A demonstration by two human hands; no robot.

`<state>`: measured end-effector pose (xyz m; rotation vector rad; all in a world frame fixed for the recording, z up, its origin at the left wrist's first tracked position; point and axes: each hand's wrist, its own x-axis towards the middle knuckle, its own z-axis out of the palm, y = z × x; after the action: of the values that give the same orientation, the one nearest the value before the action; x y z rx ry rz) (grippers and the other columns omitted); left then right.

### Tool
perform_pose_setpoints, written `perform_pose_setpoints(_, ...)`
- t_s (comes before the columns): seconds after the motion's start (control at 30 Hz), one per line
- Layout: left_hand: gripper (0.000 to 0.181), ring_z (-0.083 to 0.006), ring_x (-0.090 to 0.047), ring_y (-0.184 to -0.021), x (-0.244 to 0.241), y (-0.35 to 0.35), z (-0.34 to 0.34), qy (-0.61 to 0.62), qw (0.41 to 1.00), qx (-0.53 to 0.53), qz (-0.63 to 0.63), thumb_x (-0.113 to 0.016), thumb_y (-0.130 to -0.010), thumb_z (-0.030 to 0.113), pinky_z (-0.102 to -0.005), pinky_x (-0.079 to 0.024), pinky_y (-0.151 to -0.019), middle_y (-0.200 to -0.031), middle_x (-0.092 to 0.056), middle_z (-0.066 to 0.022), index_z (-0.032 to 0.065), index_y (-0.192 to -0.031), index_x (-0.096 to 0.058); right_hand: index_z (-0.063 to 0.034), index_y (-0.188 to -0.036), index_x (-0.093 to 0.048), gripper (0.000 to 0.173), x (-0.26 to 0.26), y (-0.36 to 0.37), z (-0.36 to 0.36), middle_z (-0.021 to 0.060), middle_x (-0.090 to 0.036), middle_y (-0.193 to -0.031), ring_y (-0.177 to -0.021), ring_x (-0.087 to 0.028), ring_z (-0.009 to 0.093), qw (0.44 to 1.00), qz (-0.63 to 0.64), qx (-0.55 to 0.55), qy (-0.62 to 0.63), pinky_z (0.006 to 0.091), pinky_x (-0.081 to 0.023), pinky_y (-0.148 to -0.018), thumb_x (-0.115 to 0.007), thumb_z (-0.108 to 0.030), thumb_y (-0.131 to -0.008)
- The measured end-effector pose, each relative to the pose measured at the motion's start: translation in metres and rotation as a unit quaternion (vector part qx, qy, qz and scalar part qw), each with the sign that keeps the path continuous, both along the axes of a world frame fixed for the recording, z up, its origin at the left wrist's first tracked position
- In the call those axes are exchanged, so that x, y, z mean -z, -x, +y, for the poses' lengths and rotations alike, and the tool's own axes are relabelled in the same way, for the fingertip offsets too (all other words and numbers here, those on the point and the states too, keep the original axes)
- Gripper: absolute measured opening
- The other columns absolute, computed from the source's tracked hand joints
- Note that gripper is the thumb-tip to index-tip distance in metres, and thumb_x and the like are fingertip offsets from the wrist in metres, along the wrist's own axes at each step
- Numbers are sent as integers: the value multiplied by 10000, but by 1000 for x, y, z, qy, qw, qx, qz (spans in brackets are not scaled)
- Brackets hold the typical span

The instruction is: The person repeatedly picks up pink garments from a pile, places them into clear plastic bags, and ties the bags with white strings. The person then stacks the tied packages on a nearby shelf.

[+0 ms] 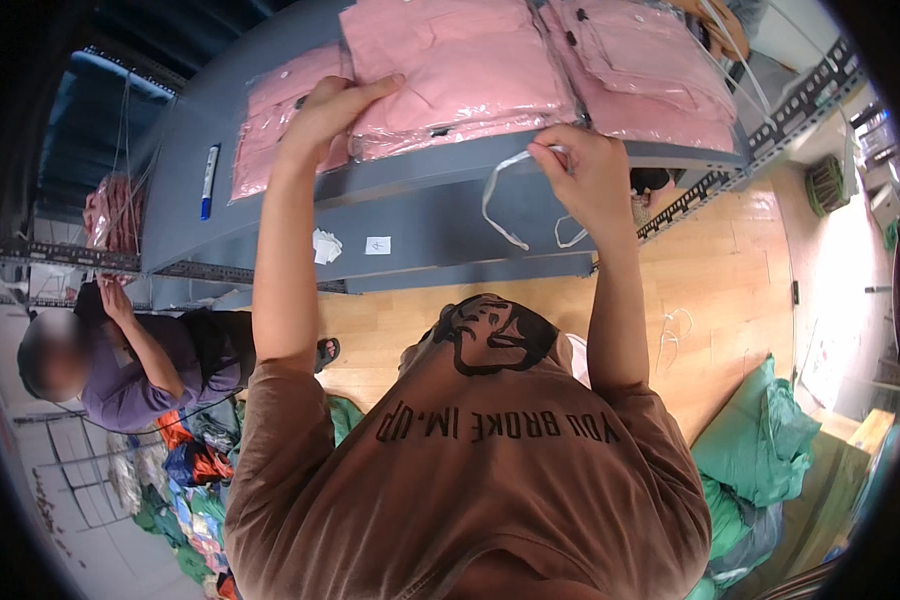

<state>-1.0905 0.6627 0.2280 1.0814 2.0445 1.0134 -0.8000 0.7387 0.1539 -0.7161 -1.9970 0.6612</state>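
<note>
Folded pink garments in clear plastic bags (465, 67) lie in a stack at the middle of the grey shelf (420, 169). My left hand (341, 109) rests at the stack's left side, its thumb laid on the plastic. Near the stack's front right corner, my right hand (581, 165) pinches a thin white strap (493, 187), which loops down in front of the shelf edge. Another bagged pink garment (251, 154) is beside my left hand. Further bagged pink garments (667, 105) lie to the right.
A blue-capped marker (209, 182) lies on the shelf's left part. Paper slips (327, 246) and a marked card (378, 245) are on the lower shelf. A person (157, 367) is at the left, and another person's arm shows top right. Green sacks (757, 442) stand on the floor.
</note>
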Motion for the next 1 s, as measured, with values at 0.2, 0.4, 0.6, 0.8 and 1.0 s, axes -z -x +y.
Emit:
perform_pose_setpoints(0.2,439,-211,-678,-859,12,-1,17,-63,960,-35,-272,-804,-742,170,-303,-558,-743,-980,-676,-154,-97,-1043,-628,-45,-817,-694,119,-5,-4,-2,84,-551,-548,-441,-479,142,999,-47,19,7,286,-383,-470,-742,-153,-800)
perform_pose_setpoints(0.4,307,-202,-673,-894,12,-10,17,-125,908,-13,-401,-757,-778,121,-327,-577,-795,-997,-677,-125,-27,-1023,-647,-46,-808,-693,132,5,0,2,72,-557,-541,-444,-486,154,1000,-11,16,11,286,-394,-480,-749,-165,-797)
perform_pose_setpoints(0.6,371,-208,-671,-913,13,-8,13,-136,916,-18,-377,-735,-816,166,-316,-566,-830,-1026,-671,-125,-62,-1082,-611,-58,-778,-689,143,-1,1,-2,80,-577,-549,-462,-546,193,999,-29,18,35,308,-429,-500,-760,-182,-771)
perform_pose_setpoints(0.8,449,-293,-631,-1037,21,13,-15,-118,980,-13,161,-662,-862,348,-375,-526,-844,-1167,-636,-176,-4,-1139,-643,-42,-788,-686,130,-1,2,-1,83,-598,-578,-468,-536,156,999,-30,13,26,285,-418,-494,-749,-155,-779)
perform_pose_setpoints(1.0,539,-312,-409,-1337,56,38,-76,-141,866,37,478,-644,-809,456,-485,-257,-1124,-1419,-484,-140,163,-1262,-627,-30,-804,-685,115,-8,2,-6,71,-599,-595,-478,-508,107,997,-54,18,44,266,-405,-493,-743,-129,-792)
